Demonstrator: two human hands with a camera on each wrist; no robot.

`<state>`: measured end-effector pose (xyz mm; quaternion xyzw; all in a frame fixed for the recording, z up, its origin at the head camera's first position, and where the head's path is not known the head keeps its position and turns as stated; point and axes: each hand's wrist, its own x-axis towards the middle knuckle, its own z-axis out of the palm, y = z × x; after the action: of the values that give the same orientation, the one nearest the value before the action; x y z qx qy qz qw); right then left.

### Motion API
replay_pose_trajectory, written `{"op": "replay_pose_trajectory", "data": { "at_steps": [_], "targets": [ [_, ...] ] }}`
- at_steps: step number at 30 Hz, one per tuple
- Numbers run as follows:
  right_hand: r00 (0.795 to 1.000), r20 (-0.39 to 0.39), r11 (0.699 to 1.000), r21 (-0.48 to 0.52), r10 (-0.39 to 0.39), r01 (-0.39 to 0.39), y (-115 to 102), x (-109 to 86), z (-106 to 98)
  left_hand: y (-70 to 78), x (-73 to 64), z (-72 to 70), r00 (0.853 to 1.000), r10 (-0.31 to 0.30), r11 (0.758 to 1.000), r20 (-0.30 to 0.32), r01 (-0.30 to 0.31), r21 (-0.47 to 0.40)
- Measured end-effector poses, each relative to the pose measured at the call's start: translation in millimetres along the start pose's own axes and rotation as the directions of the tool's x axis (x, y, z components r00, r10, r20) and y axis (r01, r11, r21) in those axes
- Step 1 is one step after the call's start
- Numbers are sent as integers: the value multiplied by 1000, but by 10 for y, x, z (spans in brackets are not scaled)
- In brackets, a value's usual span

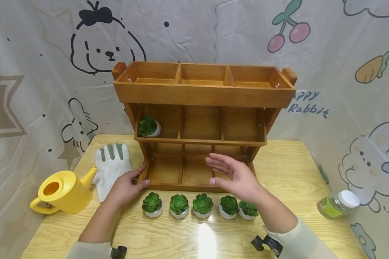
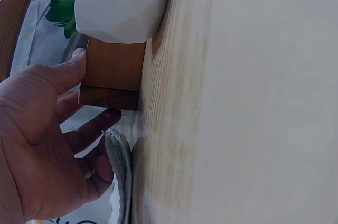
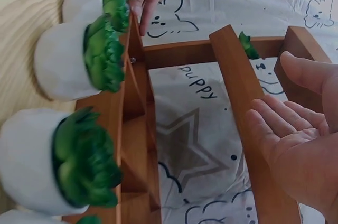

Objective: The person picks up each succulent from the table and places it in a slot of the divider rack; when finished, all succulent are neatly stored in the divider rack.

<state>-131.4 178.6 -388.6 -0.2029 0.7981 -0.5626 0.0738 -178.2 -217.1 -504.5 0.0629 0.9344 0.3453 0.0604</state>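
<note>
A three-tiered wooden shelf (image 1: 205, 96) stands on the table, each tier split into three compartments. My left hand (image 1: 127, 187) holds the left front corner of its bottom tier; in the left wrist view the thumb (image 2: 73, 71) lies on the wood and the other fingers spread around its end. My right hand (image 1: 235, 177) is held up before the bottom tier's right part, fingers extended and nothing in them. Several potted succulents (image 1: 202, 205) in white pots line up in front of the shelf. Another potted succulent (image 1: 148, 126) lies tipped in the middle tier's left compartment.
Left of the shelf lies a white and green glove (image 1: 111, 163), close to my left hand. A yellow watering can (image 1: 65, 192) stands at the table's left edge. On the right is a clear jar (image 1: 338, 204) with a white lid. Printed cloth (image 1: 194, 32) hangs behind and on both sides.
</note>
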Motion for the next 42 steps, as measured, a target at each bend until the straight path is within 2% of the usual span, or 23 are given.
{"op": "replay_pose_trajectory", "data": {
  "at_steps": [6,15,25,36,42],
  "targets": [
    [1000,-14,1000,4,14,-14,124,-141,-78,13,-4,3,1000,9,1000,4,-9,-1],
    [999,-29,999,3,42,-42,374,-344,-186,39,-10,-5,1000,-13,1000,10,13,-7],
    [999,-25,997,-71,36,-37,652,-580,-308,21,-14,-10,1000,-14,1000,3,14,-6],
    [997,-50,981,-184,56,-65,840,-841,-419,30,-35,-12,1000,-7,1000,9,7,-13],
    [994,-70,973,-208,87,-100,936,-976,-476,34,-13,-14,1000,-5,1000,12,5,-14]
  ]
}}
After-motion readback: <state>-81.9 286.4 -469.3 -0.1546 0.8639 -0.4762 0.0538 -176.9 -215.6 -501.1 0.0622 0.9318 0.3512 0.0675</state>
